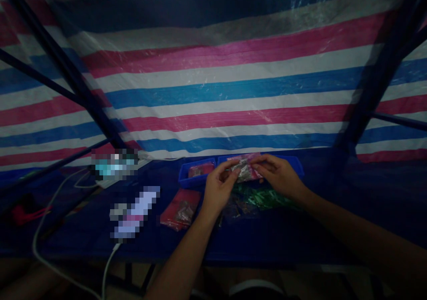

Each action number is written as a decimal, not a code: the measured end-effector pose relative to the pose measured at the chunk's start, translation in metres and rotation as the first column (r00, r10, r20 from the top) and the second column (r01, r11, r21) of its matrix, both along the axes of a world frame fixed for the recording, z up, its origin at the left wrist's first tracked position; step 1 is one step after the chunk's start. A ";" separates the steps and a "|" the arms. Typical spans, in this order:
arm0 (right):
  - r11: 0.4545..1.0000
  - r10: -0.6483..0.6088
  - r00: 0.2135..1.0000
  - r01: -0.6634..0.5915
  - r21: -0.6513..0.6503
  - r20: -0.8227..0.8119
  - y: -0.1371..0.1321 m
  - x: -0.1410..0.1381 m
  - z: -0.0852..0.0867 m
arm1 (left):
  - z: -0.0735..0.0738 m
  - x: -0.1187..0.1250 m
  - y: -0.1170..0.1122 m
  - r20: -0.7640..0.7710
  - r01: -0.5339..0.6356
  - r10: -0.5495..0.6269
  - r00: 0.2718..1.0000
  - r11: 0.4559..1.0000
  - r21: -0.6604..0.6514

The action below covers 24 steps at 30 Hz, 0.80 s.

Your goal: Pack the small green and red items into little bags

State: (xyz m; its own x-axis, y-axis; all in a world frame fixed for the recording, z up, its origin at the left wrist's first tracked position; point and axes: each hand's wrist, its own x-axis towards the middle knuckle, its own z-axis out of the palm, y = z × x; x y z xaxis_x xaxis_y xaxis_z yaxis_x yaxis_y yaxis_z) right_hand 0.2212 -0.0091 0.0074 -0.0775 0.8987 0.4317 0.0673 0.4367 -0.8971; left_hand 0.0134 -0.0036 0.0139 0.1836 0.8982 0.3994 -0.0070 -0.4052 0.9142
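Note:
Both my left hand [218,184] and my right hand [280,173] pinch a small clear plastic bag [246,171], one at each side. Something greyish and pink shows through its film; I cannot make out what. The bag is held above the front of a blue tray [293,164]. Just below my hands lie green strips [267,197] and some clear packets [238,207] on the blue table. Left of my left forearm rests a red packet [182,208] in clear plastic. A smaller blue tray [184,177] behind it holds another red packet [202,170].
A blurred-out phone [136,213] with a white cable [110,257] lies on the table [300,242] at left. Another blurred device [115,164] sits farther back. Dark metal posts [376,91] stand either side, before a striped plastic sheet [233,95].

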 end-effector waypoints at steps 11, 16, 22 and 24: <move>0.993 0.056 0.993 -0.066 -0.100 -0.101 -0.001 -0.004 -0.002 | -0.005 0.000 0.004 0.065 0.095 -0.090 0.994 0.992 -0.079; 0.989 0.071 0.992 -0.084 -0.120 -0.104 0.001 -0.002 -0.004 | -0.009 -0.003 0.007 0.093 0.104 -0.091 0.992 0.983 -0.148; 0.994 0.048 0.998 -0.052 -0.092 -0.047 0.003 0.000 -0.007 | -0.010 -0.008 0.006 0.011 -0.039 0.041 0.999 0.989 -0.141; 0.995 0.044 0.998 -0.047 -0.088 -0.039 0.003 0.001 -0.006 | -0.009 -0.010 0.006 -0.002 -0.048 0.048 0.999 0.989 -0.139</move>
State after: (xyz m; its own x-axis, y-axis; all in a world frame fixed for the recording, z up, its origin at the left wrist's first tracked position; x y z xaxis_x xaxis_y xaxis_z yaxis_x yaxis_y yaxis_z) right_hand 0.2218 -0.0056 0.0010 -0.1047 0.9294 0.3539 0.0152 0.3573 -0.9339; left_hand 0.0036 0.0024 0.0053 0.1388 0.9528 0.2701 0.0084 -0.2739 0.9617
